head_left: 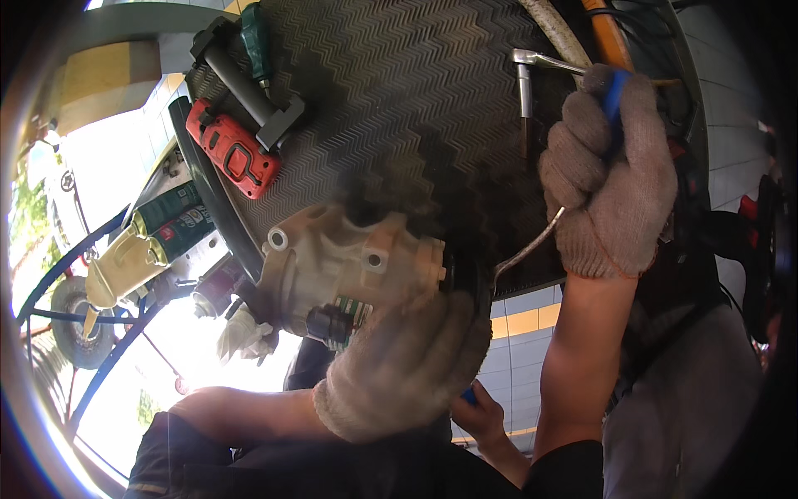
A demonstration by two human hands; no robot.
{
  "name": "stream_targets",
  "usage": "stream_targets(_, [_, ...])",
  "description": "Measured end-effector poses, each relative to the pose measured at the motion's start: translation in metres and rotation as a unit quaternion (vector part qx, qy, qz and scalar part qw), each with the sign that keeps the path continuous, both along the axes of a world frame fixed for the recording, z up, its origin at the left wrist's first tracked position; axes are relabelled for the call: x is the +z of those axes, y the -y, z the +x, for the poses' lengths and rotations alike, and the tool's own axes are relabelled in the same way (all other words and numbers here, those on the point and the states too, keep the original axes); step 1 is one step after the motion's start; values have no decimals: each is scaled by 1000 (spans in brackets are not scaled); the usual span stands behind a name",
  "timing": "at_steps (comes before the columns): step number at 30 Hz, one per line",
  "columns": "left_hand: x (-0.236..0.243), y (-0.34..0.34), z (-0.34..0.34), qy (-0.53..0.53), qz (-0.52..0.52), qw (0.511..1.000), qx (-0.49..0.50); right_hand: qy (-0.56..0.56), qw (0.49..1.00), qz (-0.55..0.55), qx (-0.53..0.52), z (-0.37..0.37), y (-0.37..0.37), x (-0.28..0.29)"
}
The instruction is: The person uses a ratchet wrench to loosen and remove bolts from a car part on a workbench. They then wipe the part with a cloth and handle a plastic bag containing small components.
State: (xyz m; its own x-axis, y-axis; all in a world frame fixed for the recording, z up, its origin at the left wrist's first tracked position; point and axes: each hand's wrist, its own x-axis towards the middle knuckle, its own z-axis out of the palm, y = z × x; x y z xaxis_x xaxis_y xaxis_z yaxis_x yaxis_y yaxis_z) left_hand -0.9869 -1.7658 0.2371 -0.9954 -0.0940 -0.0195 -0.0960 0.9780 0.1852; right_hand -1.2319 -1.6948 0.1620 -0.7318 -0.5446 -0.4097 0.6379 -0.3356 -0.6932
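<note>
Ratchet (pixel 551 60), right fingers (pixel 578 131) curled, gripping blue handle (pixel 613 98)

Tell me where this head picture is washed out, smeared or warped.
Head view: strong glare whites out much of the lower left; also in the head view, the left hand looks smeared over the metal compressor, while the ratchet in the right hand shows crisper; floor tiles at right bend, and the corners go dark.

Around your dark-topped bench (pixel 399 91) you have grey floor tiles (pixel 522 362) with a yellow stripe (pixel 524 322); bright daylight (pixel 195 353) glares at your left.
</note>
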Motion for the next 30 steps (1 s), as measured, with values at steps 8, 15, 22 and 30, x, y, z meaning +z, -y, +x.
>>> stream_targets(8, [-2, -1, -1, 10, -13, 1000, 2, -30, 998, -31, 38, 0, 18, 8])
stream_targets(15, [-4, -6, 6, -7, -1, 1000, 12, -6, 980, 193, 49, 8, 37, 17])
stream_targets(22, [-6, -8, 10, -31, 45, 998, 34, 30, 992, -48, 117, -1, 24, -25])
stream_targets(30, [-4, -12, 7, -18, 5, 999, 38, 35, 991, 99, 84, 0, 36, -9])
